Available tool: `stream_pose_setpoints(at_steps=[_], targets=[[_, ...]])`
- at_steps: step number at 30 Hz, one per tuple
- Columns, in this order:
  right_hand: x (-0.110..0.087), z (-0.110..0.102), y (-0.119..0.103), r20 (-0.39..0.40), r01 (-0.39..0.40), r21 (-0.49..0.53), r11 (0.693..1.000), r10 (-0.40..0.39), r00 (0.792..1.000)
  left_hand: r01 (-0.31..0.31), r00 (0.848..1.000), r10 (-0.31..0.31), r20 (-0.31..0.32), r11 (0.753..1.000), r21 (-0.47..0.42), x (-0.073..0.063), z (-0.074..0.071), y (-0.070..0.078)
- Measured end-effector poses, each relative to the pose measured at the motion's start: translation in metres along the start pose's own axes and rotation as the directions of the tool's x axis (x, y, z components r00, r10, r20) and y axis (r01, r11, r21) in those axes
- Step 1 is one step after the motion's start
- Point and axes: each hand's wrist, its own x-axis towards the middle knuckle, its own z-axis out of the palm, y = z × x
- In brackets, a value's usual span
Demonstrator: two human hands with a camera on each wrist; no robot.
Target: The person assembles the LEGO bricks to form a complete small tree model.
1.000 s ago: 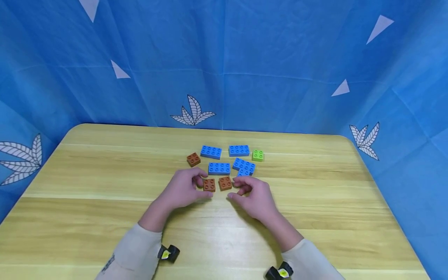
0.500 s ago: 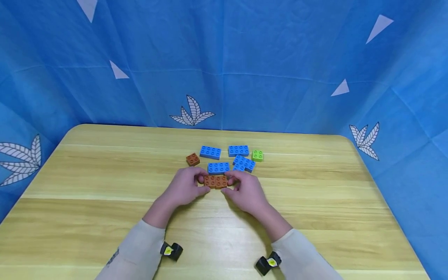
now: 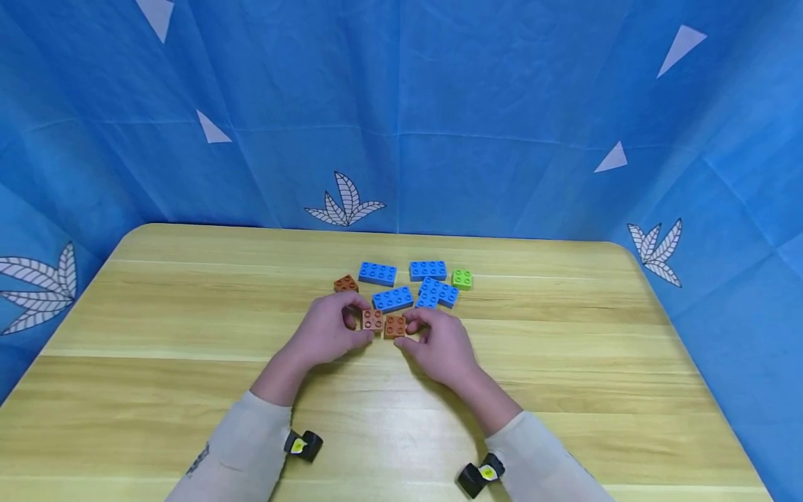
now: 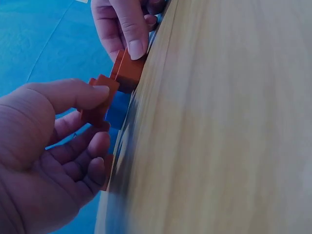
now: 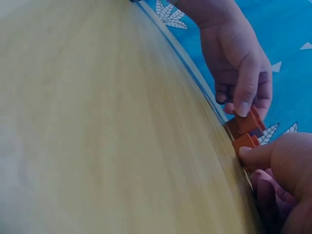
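Observation:
My left hand [image 3: 327, 329] pinches a brown 2x2 toy building brick [image 3: 372, 319] between thumb and fingers. In the left wrist view that brick [image 4: 103, 105] is tilted and raised a little off the table. My right hand [image 3: 444, 346] pinches a second brown 2x2 brick [image 3: 395, 327] by its right side, low at the tabletop. A narrow gap parts the two bricks in the head view. Just behind them lies a blue 2x4 brick [image 3: 393, 299], turned slightly. A third brown brick [image 3: 346, 283] sits beyond the left hand, partly covered by it.
Farther back on the wooden table [image 3: 188, 307] are a blue 2x4 brick [image 3: 378, 273], another blue brick [image 3: 429, 270] and a green 2x2 brick [image 3: 462, 279]. Blue bricks set at an angle [image 3: 437, 292] lie by the right hand. A blue curtain [image 3: 502, 104] stands behind the table.
My right hand took hold of its brown brick and brought it against the left one. Since then the left hand has lifted its brick slightly away. The near blue brick has turned a little.

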Motion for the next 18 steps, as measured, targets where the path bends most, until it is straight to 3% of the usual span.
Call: stream_pose_setpoints(at_steps=[6, 18], targets=[[-0.0015, 0.0012, 0.0013, -0.009, 0.005, 0.007, 1.0, -0.005, 1.0, -0.028, 1.0, 0.028, 0.007, 0.999, -0.037, -0.0001, 0.0009, -0.0006], [0.0013, 0.0019, 0.0036, 0.005, -0.025, 0.037, 0.999, 0.025, 1.0, -0.03, 0.999, 0.028, -0.016, 0.996, -0.084, -0.0004, 0.0014, -0.0005]])
